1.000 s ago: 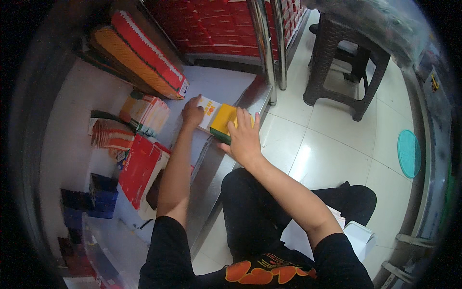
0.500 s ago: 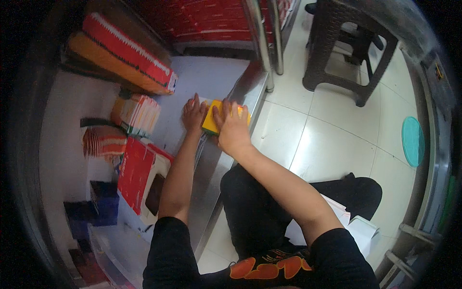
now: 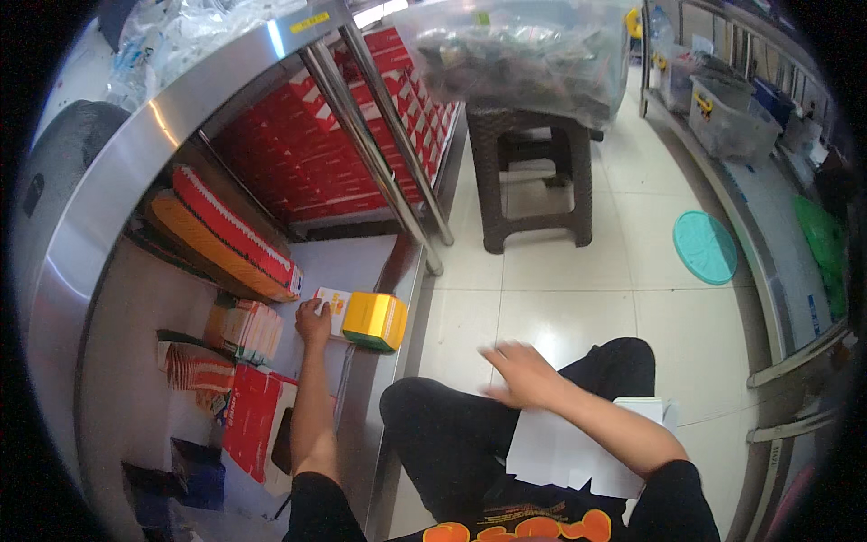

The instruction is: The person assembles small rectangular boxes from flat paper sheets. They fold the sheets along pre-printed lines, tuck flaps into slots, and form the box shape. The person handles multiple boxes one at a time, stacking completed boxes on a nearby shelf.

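Note:
On the lower shelf, my left hand (image 3: 313,323) has its fingers curled at the left edge of a small white card with orange print (image 3: 336,305), seemingly gripping it. Right beside the card, partly over it, stands a yellow box (image 3: 370,321) with a green base, touched by neither hand. My right hand (image 3: 524,372) is in the air above my lap, fingers apart, slightly blurred and holding nothing. Below it, several white paper sheets (image 3: 551,452) lie across my legs.
A metal-edged shelf (image 3: 411,298) runs along my left, holding long red and orange packs (image 3: 239,230), a stack of small cartons (image 3: 250,331) and an open red box (image 3: 250,420). Ahead stands a dark stool (image 3: 533,226) under a clear bin (image 3: 524,68). A turquoise lid (image 3: 704,247) lies on the floor.
My right hand has let go of the yellow box and moved right, over the papers on my lap. My left hand's fingers have drawn together at the card. The view has tilted up.

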### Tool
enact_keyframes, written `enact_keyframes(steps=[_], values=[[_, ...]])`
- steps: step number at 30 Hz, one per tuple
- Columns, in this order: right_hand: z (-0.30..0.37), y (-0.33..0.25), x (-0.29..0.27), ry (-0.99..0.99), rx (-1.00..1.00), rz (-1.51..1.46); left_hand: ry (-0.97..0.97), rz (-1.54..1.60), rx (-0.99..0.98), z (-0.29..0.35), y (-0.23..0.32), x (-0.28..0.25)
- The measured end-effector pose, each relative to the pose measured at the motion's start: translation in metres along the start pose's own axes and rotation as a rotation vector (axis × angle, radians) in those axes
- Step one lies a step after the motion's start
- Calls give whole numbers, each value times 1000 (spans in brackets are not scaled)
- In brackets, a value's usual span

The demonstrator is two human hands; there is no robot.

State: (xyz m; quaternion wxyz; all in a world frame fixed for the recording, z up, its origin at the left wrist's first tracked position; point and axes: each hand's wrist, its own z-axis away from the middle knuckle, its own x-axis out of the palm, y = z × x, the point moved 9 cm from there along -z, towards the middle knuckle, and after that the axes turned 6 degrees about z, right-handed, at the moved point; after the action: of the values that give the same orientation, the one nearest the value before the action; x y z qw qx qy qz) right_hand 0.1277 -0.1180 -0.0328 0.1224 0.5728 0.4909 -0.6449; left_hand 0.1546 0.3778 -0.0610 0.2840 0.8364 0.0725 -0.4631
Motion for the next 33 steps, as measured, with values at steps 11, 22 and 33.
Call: enact_keyframes(steps=[11, 22, 33], values=[[229, -55, 80, -251, 27, 661, -341, 555, 154, 311, 282, 40], [259, -61, 47, 121, -64, 479, -832, 998, -82, 375, 321, 72], [243, -117, 28, 326, -137, 538, -682, 963, -124, 325, 335, -25]])
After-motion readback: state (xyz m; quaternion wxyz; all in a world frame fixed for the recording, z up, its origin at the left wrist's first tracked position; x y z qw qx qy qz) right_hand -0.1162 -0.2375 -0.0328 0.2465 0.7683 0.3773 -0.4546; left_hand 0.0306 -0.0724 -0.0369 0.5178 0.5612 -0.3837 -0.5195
